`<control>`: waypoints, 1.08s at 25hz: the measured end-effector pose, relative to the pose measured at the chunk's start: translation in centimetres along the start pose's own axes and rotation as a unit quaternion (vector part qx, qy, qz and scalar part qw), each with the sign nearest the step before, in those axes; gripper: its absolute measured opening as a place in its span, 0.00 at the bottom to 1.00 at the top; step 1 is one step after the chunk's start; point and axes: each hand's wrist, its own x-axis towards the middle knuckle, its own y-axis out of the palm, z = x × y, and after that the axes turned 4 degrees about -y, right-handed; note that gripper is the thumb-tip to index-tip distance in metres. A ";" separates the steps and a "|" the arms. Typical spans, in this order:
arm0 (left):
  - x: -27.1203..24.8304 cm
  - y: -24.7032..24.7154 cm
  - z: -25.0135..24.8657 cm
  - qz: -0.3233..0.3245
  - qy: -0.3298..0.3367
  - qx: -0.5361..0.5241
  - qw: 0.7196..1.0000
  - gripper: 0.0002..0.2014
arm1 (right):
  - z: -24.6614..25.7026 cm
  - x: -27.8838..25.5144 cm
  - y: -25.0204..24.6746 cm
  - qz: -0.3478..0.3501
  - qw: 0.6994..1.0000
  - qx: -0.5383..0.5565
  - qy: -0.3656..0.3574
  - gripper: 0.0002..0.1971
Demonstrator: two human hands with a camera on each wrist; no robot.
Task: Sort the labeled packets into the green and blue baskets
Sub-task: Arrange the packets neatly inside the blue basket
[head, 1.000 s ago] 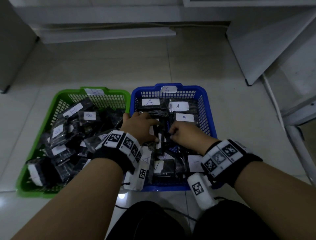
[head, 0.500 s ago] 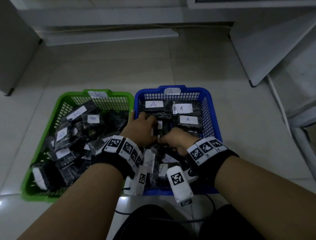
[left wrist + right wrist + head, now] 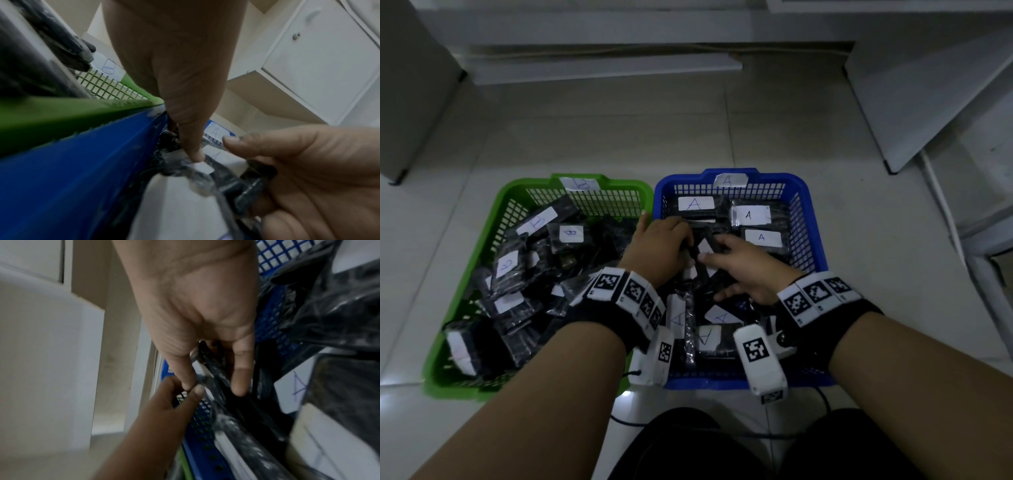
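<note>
Head view is showing two baskets standing side by side on the tiled floor (image 3: pixel 722 130), their rims touching: the green basket (image 3: pixel 465 267) on the left with a "B" tag (image 3: pixel 579 184) on its far rim, and the blue basket (image 3: pixel 810 219) on the right with an "A" tag (image 3: pixel 731 180). Dark plastic packets with white labels are filling both. The B-labelled packets (image 3: pixel 537 221) are lying in a loose heap in the green one, and the A-labelled packets (image 3: pixel 760 237) are lying in the blue one.

Both hands are reaching into the blue basket and are meeting over its middle. The left hand (image 3: pixel 657 248) is curling its fingers around a dark packet (image 3: pixel 703 246) there, so its grip is grasping this packet. In the left wrist view the thumb (image 3: pixel 193 146) is pressing on the white label of the packet (image 3: pixel 205 170). The right hand (image 3: pixel 746 270) is also closing on the same packet: in the right wrist view its forefinger and another finger (image 3: pixel 239 381) are pinching the crinkled plastic (image 3: pixel 213 369) from both sides, and the left hand's fingertips (image 3: pixel 197 391) are touching it just beside them. The letter on this packet is not readable.

A white cabinet (image 3: pixel 914 85) is standing behind the baskets on the right, and the person's dark trousers (image 3: pixel 688 445) are showing at the bottom edge.
</note>
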 end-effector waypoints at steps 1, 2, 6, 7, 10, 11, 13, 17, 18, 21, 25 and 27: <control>-0.1 0.1 -0.1 0.004 -0.006 0.014 1.000 0.13 | -0.4 0.2 0.2 0.016 1.000 -0.005 -0.012 0.17; 0.0 0.2 -0.1 0.007 -0.010 0.022 1.000 0.14 | -0.7 0.5 0.5 0.019 1.000 -0.014 -0.019 0.21; 0.3 0.2 -0.5 0.004 -0.032 -0.013 0.999 0.18 | -1.1 1.2 1.6 -0.025 0.999 -0.035 -0.026 0.25; 0.4 0.0 -0.3 0.002 -0.035 -0.035 0.999 0.19 | -0.7 1.2 1.4 -0.038 0.997 -0.061 -0.020 0.25; 0.3 -0.7 0.6 0.014 -0.029 -0.081 0.996 0.26 | 1.5 1.2 -0.6 -0.070 0.972 -0.222 -0.034 0.23; 0.3 -1.0 0.8 0.026 -0.026 -0.085 0.996 0.27 | 2.3 1.2 -1.4 -0.080 0.955 -0.283 -0.049 0.22; 0.5 -1.3 0.8 0.042 -0.023 -0.084 0.995 0.28 | 3.3 1.4 -2.4 -0.080 0.923 -0.370 -0.071 0.21; 0.3 -1.2 0.0 0.027 -0.025 -0.003 0.999 0.22 | 2.1 2.3 -1.2 0.044 0.878 -0.472 -0.064 0.28; 0.2 -1.2 -0.1 0.015 -0.025 0.009 1.000 0.20 | 1.5 2.6 -0.9 0.049 0.860 -0.503 -0.072 0.29; -0.2 -1.3 -0.2 -0.003 -0.025 0.036 0.999 0.17 | 0.5 3.2 -1.1 -0.040 0.860 -0.489 -0.139 0.24; 0.2 -1.6 -0.6 -0.008 -0.035 0.095 0.995 0.14 | 0.1 4.4 -2.1 -0.098 0.878 -0.443 -0.150 0.17; 0.5 -1.7 -1.0 -0.001 -0.032 0.128 0.991 0.13 | -0.3 4.8 -2.1 -0.124 0.891 -0.416 -0.137 0.18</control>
